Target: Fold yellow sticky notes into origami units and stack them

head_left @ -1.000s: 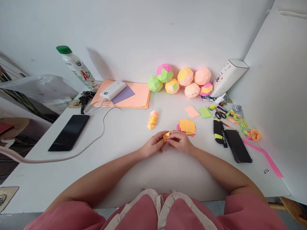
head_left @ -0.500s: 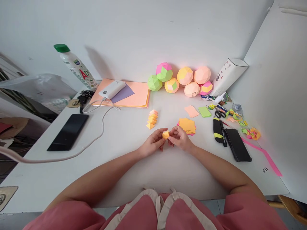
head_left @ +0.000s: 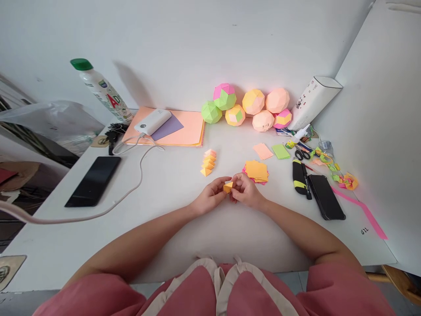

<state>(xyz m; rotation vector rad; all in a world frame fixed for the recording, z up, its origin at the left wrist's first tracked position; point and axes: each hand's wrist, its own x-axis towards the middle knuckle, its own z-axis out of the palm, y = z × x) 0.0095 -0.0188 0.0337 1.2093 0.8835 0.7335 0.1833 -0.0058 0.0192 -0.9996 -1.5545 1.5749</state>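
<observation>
Between my two hands is a small folded orange paper piece (head_left: 228, 188), its creased faces showing. My left hand (head_left: 211, 196) pinches it from the left, while the thumb and fingers of my right hand (head_left: 246, 192) grip its right side. Just beyond my left hand stands a short row of folded orange and peach paper units (head_left: 208, 163). A stack of orange paper squares (head_left: 256, 171), with pink edges peeking out beneath, lies beyond my right hand. Peach sheets (head_left: 262, 151) and green sheets (head_left: 280, 151) rest behind that stack.
Several faceted paper balls (head_left: 253, 102) sit against the wall. To the right are scissors (head_left: 301, 153), a glue bottle (head_left: 297, 136), a yellow-black cutter (head_left: 299, 177) and a black phone (head_left: 326, 197). On the left, a white cable (head_left: 141, 171) runs from a power bank (head_left: 153, 122) past another phone (head_left: 93, 181).
The orange paper piece has turned between my fingers, so a sharper triangular face now shows. Both hands keep nearly the same place, and the view has shifted slightly.
</observation>
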